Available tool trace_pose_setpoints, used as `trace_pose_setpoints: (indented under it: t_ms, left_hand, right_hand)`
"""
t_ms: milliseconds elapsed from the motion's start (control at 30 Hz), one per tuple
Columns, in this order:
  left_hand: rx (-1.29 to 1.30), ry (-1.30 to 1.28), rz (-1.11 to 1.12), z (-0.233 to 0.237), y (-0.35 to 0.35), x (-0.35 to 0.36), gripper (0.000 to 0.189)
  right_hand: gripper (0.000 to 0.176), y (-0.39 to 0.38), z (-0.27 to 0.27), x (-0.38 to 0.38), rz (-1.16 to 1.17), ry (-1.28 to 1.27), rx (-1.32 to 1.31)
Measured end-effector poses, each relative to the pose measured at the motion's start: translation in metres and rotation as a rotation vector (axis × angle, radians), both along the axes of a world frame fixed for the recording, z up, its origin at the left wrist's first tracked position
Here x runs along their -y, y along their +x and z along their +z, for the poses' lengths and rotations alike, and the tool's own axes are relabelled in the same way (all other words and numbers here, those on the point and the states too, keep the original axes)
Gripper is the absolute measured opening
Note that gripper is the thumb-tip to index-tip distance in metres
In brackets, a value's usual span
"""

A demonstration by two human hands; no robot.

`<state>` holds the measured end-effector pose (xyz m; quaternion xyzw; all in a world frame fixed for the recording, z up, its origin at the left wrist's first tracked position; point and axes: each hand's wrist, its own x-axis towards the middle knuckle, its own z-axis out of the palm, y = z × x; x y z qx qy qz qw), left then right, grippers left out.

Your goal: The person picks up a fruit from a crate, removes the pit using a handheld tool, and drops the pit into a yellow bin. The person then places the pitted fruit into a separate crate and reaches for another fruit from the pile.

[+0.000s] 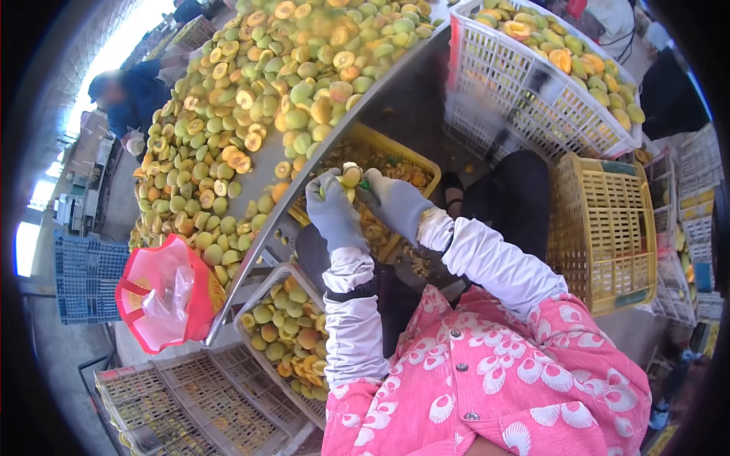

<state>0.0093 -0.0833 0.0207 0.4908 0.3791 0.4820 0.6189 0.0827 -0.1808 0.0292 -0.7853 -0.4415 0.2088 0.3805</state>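
Partly worked: one fruit in hand, large stock on the table

The left hand (333, 207), gloved, grips a pale-topped fruit (351, 176) between thumb and fingers, just off the near edge of the table (380, 85). The right hand (400, 204), also gloved, is closed around a small green object (364, 185) against the fruit; its type cannot be determined.

Done, so far as visible: many pieces in the heap (304, 76) on the table show cut orange faces. Below the table's near edge, a yellow crate (414, 156) contains scraps and loose bits.

Left, in this inspector's judgement: the fruit in hand appears unfinished. Whether the rounder pieces on the table are whole or lie cut side down cannot be confirmed. Beside the table, a white crate (532, 99) and a lower crate (258, 295) hold similar fruit, also of mixed appearance. No proportion complete can be certified.
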Motion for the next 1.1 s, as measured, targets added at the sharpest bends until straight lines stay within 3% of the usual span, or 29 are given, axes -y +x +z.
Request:
trace_pose_setpoints:
  t_ms: [67,133,200,267,333,400,433,500,600,633,700,733,767,800,833,900,1000,1067,1100]
  left_hand:
    - [-0.440,0.275,0.099,0.002,-0.010,0.004,0.023]
    - [-0.442,0.322,0.170,0.009,-0.030,0.008,0.022]
    - [-0.469,0.407,0.298,0.020,-0.065,0.014,0.020]
    - [-0.399,0.125,0.375,0.033,-0.120,0.017,0.021]
    - [-0.891,0.427,0.297,-0.021,-0.220,-0.011,0.023]
    - [-1.175,0.265,0.187,-0.077,-0.315,-0.014,0.032]
    - [-1.514,0.210,0.196,-0.081,-0.334,0.001,0.033]
    - [-1.682,0.167,-0.045,-0.100,-0.384,0.013,0.033]
    - [-1.582,0.100,0.087,-0.068,-0.349,-0.003,0.033]
    - [-1.353,0.329,0.131,-0.059,-0.329,-0.021,0.030]
    - [-1.117,0.513,0.187,-0.003,-0.242,-0.057,0.026]
    - [-1.055,0.416,0.155,-0.009,-0.222,-0.096,0.025]
    - [-1.182,0.504,0.075,0.008,-0.189,-0.125,0.025]
    - [-0.993,0.610,0.041,0.002,-0.164,-0.161,0.026]
    - [-1.054,0.760,-0.017,-0.011,-0.146,-0.209,0.033]
    - [-1.186,0.767,-0.030,-0.003,-0.091,-0.265,0.042]
    - [-1.474,0.841,-0.047,-0.025,-0.047,-0.351,0.049]
    - [-1.776,0.646,-0.207,-0.024,-0.022,-0.374,0.047]
    - [-1.773,0.640,-0.221,-0.022,-0.016,-0.375,0.047]
  right_hand:
    - [0.021,-0.005,-0.006,-0.007,-0.022,-0.054,0.087]
    - [0.022,0.001,-0.024,-0.015,-0.040,-0.105,0.172]
    - [0.028,0.027,-0.064,-0.020,-0.202,-0.160,0.110]
    - [0.032,0.046,-0.109,-0.018,-0.184,-0.293,0.191]
    - [0.033,0.046,-0.112,-0.004,-0.137,-0.281,0.219]
    - [0.033,0.042,-0.099,-0.005,-0.103,-0.260,0.245]
    - [0.035,0.041,-0.085,-0.008,-0.081,-0.278,0.024]
    - [0.035,0.036,-0.059,-0.012,-0.070,-0.201,-0.460]
    - [0.035,0.036,-0.083,-0.025,-0.029,-0.094,-0.521]
    - [0.036,0.032,-0.085,-0.024,-0.012,-0.082,-0.524]
    - [0.035,0.026,-0.084,-0.021,-0.020,-0.145,-0.473]
    - [0.034,0.024,-0.084,-0.020,-0.032,-0.206,-0.427]
    - [0.034,0.024,-0.089,-0.018,-0.032,-0.208,-0.422]
    - [0.034,0.026,-0.095,-0.014,-0.037,-0.213,-0.424]
    - [0.034,0.029,-0.101,-0.012,-0.042,-0.215,-0.426]
    - [0.031,0.034,-0.111,-0.006,-0.112,-0.165,-0.599]
    - [0.027,0.046,-0.124,-0.001,-0.140,-0.182,-0.671]
    - [0.025,0.051,-0.140,0.001,-0.138,-0.144,-0.617]
    - [0.024,0.053,-0.142,0.002,-0.128,-0.105,-0.565]
